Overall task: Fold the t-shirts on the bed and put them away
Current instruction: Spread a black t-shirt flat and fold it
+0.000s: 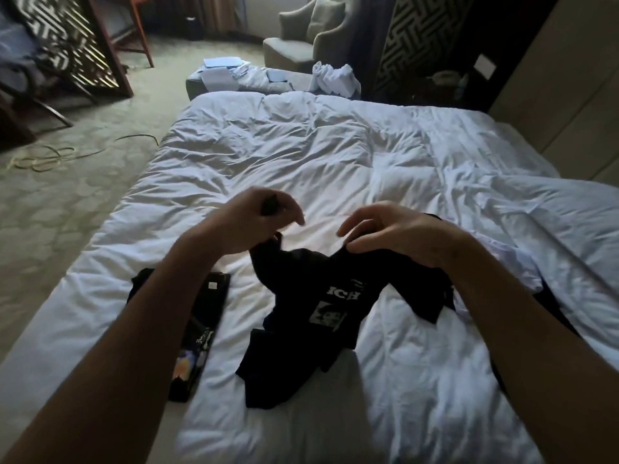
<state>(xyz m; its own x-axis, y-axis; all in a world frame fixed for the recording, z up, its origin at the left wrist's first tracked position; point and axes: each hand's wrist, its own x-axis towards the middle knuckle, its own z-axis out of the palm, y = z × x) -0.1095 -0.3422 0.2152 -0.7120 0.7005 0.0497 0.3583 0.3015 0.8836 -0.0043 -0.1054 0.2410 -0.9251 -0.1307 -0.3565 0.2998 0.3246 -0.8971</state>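
2 bare forearms reach in from the bottom corners of the view over the white duvet of the bed [335,155]. The left hand [258,219] is curled closed, pinching a bunch of dark fabric between thumb and fingers, with a bit of the cloth showing above the knuckles. The right hand [392,232] is also closed on the cloth, its fingertips nipping the upper edge while the other fingers arch loosely above. Between them hangs a black t-shirt [321,296], lifted at the top and crumpled, its lower part trailing onto the duvet near the bed's middle; white lettering reading "ICH" and a pale square print show on its front. Just left of it, under the left forearm, lies a folded black garment [207,329] with a colourful print. A white garment [502,262] lies beneath the right forearm. Beyond the bed's far end stand a bench [214,82] with papers and a grey armchair [301,35].
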